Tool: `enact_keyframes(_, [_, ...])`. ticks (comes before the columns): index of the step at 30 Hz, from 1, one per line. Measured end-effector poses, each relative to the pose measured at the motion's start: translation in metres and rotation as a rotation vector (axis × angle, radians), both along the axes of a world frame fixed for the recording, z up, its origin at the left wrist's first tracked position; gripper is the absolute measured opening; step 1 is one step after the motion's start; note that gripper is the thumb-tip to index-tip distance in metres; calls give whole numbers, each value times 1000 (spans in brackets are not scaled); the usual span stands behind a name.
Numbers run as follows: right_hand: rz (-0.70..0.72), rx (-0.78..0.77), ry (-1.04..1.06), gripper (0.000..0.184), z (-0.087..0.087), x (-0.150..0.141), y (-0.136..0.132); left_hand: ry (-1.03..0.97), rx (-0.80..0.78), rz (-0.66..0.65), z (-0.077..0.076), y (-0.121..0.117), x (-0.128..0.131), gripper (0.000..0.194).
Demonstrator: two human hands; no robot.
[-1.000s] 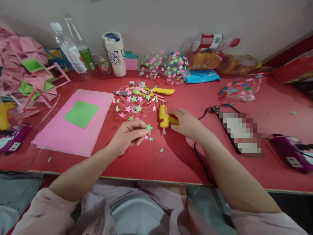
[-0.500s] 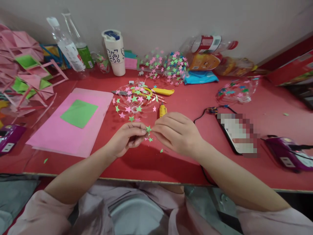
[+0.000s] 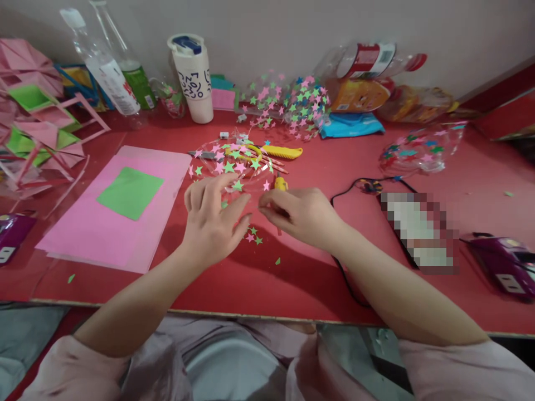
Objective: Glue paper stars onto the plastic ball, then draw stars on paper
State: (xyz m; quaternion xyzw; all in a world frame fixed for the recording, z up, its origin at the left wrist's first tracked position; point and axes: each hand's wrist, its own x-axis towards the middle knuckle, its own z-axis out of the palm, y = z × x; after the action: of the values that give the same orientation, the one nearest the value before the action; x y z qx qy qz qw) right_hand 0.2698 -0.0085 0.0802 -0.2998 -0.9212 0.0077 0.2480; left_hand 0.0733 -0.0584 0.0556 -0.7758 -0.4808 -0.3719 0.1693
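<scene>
My left hand (image 3: 211,223) is open, fingers spread and thumb apart, holding nothing. It is held over the near edge of a clear plastic piece dotted with pink and green paper stars (image 3: 229,166). My right hand (image 3: 298,214) faces it a short gap away, thumb and fingertips pinched together; whether anything small is between them cannot be seen. Just beyond the right hand lies a yellow-handled tool (image 3: 281,182), partly covered. A few small loose stars (image 3: 252,238) lie on the red table below and between the hands.
Pink paper sheets (image 3: 87,223) with a green square (image 3: 130,193) lie left. Yellow-handled scissors (image 3: 253,151) and a yellow comb-like piece (image 3: 286,152) are behind the starred plastic. A tumbler (image 3: 194,83) and starred clear pieces (image 3: 307,106) stand behind. A phone (image 3: 418,234) and cable lie right.
The left fingers have let go of the green star and spread open, the hand rising slightly. A green star now lies with the loose stars. My right hand stays pinched.
</scene>
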Motion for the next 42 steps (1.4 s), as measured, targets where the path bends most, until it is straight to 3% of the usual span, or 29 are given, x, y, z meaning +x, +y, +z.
enact_keyframes(7, [29, 146, -85, 23, -8, -3, 2, 48, 49, 55, -7, 10, 9, 12])
enact_keyframes(16, [84, 285, -124, 25, -15, -1, 7, -12, -56, 13, -8, 11, 8, 6])
enact_keyframes(32, [40, 188, 43, 19, -18, -7, 5, -84, -130, -46, -7, 10, 9, 8])
enact_keyframes(42, [-14, 140, 33, 20, -20, -6, 2, -98, -133, -21, -5, 11, 10, 5])
